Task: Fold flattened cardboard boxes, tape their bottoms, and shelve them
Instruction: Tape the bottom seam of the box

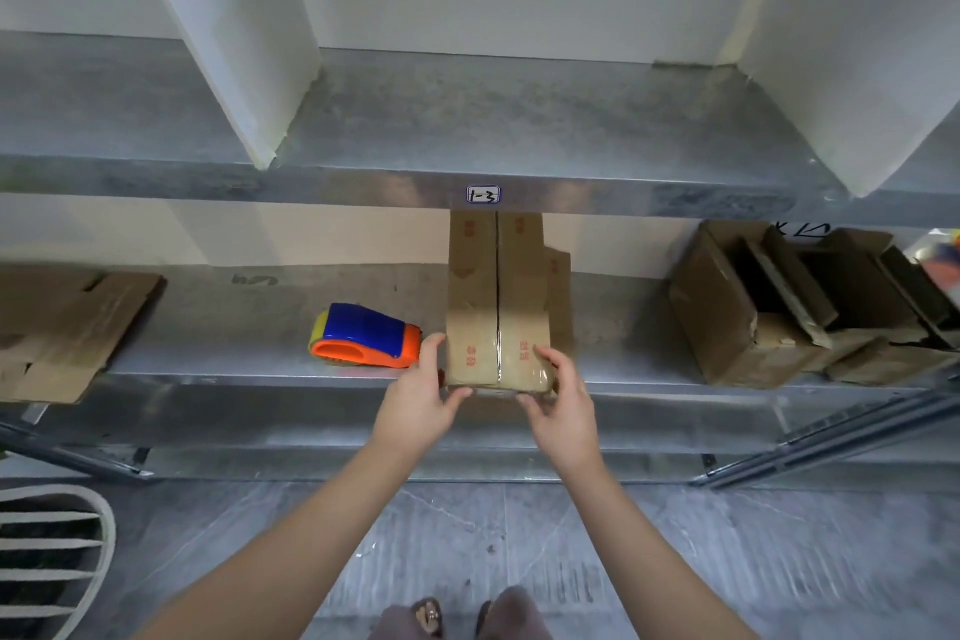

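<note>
Both arms are stretched forward; the near end of the taped box is clasped in the grip of the left hand and the right hand. The box is laid on the metal shelf, beside a tape dispenser, above a grey floor.
</note>
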Tool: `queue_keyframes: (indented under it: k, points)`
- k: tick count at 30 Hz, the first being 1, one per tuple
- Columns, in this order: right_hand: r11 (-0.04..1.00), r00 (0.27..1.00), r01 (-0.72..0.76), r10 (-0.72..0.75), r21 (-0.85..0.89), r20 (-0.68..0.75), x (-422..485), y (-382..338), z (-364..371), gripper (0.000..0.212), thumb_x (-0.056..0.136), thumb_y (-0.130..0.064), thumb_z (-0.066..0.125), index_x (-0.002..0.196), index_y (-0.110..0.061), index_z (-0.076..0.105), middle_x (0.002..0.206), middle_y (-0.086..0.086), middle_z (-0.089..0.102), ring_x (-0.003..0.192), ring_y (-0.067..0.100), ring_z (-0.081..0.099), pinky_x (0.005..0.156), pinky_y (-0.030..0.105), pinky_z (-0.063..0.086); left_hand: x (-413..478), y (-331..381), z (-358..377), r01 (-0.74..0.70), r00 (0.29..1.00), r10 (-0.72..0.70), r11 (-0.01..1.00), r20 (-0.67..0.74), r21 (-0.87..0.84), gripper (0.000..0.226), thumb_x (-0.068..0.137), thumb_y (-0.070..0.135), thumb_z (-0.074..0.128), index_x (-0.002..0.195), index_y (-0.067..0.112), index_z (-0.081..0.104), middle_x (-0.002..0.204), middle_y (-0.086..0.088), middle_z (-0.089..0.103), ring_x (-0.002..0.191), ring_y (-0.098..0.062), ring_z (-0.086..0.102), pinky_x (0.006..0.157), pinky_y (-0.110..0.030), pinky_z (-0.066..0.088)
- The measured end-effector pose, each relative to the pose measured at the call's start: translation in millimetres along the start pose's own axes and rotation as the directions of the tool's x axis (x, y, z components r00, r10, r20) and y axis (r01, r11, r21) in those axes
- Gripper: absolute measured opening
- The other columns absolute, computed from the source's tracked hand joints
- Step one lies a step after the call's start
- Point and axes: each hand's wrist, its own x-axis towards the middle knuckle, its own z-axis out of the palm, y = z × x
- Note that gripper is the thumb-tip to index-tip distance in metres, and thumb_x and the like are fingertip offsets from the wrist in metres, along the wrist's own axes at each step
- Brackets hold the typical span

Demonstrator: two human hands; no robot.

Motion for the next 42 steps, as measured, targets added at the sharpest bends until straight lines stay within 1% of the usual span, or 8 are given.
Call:
queue_keyframes:
  k: [4,8,14,20,26,31,37,42]
  points:
    - [0.999,0.999,-0.016,0.018,-0.049,0.043,7.2,-2.6,-5.2,0.070,0.080,-0.005,0.072,0.123,-0.049,0.039,0.130,-0.010,0.053,0.118,0.010,0.056,0.094,0.033,0.053,1.4,-1.1,-1.1,-0.075,0.997,0.074,0.997,0.014,0.018,0.086,0.085,0.029,0.071,0.146,0.031,0.011,0.106,-0.005,0.065,0.092,-0.023,0.065,0.078,-0.037,0.054]
    - [0.981,0.965,0.053,-0.002,-0.186,0.264,16.9,-6.6,-41.3,0.079,0.081,0.015,0.054,0.126,-0.049,0.044,0.133,-0.008,0.054,0.123,0.005,0.051,0.098,0.018,0.047,8.1,-10.3,-24.7,-0.189,0.951,0.159,0.978,0.266,0.091,0.104,0.083,0.013,0.073,0.144,0.054,0.001,0.111,0.002,0.059,0.098,-0.012,0.058,0.086,-0.028,0.050]
    - [0.954,0.934,0.135,-0.032,-0.269,0.356,30.6,-13.9,-47.2,0.072,0.080,-0.002,0.073,0.127,-0.049,0.045,0.129,-0.007,0.056,0.113,0.012,0.059,0.097,0.028,0.051,23.4,-8.4,-21.1,-0.229,0.945,0.167,0.952,0.280,0.204,0.090,0.086,0.020,0.070,0.143,0.059,0.012,0.105,0.000,0.061,0.090,-0.015,0.058,0.079,-0.030,0.051]
    - [0.983,0.971,0.092,-0.054,-0.157,0.231,18.3,-1.4,-36.2,0.070,0.077,-0.012,0.080,0.125,-0.053,0.049,0.122,-0.007,0.065,0.112,0.008,0.062,0.091,0.008,0.046,22.3,-11.0,-10.9,-0.237,0.947,0.201,0.963,0.249,0.125,0.085,0.086,0.028,0.070,0.140,0.063,0.014,0.103,0.002,0.057,0.092,-0.014,0.056,0.084,-0.025,0.047]
    - [0.991,0.991,0.052,-0.036,-0.122,0.130,4.7,-2.8,-24.0,0.058,0.085,-0.037,0.071,0.136,-0.042,0.044,0.131,-0.017,0.054,0.118,0.002,0.052,0.098,0.023,0.045,4.9,-0.6,1.6,-0.143,0.970,0.145,0.989,0.197,-0.026,0.077,0.093,0.030,0.061,0.135,0.069,0.010,0.124,-0.001,0.040,0.109,-0.014,0.051,0.098,-0.026,0.043]
    - [0.997,0.996,0.023,-0.017,-0.073,0.084,-3.9,-5.1,-2.4,0.060,0.098,-0.016,0.052,0.145,-0.042,0.024,0.152,-0.010,0.032,0.142,0.008,0.027,0.117,0.034,0.028,-3.2,9.7,12.6,-0.097,0.990,0.114,0.976,0.080,-0.196,0.080,0.090,0.021,0.065,0.145,0.052,0.016,0.155,0.008,0.024,0.136,0.000,0.026,0.115,-0.033,0.030]
    - [0.995,0.999,-0.019,0.023,-0.100,0.037,-9.3,-4.1,-5.4,0.059,0.100,-0.027,0.048,0.151,-0.032,0.019,0.158,-0.006,0.024,0.147,0.016,0.018,0.118,0.036,0.025,-18.3,24.9,22.7,-0.057,0.952,0.132,0.963,0.277,-0.264,0.097,0.093,0.017,0.061,0.143,0.057,-0.012,0.161,0.012,-0.004,0.144,-0.008,-0.016,0.119,-0.038,0.004]
    - [0.996,0.996,-0.088,0.088,0.005,0.021,-19.0,-0.2,-34.8,0.075,0.091,-0.022,0.067,0.149,-0.032,0.021,0.147,-0.013,0.036,0.135,0.006,0.036,0.111,0.033,0.036,-30.4,25.0,20.9,0.069,0.944,0.073,0.910,0.322,-0.408,0.099,0.085,0.028,0.071,0.139,0.065,-0.003,0.153,0.014,0.024,0.139,-0.011,0.035,0.114,-0.042,0.034]
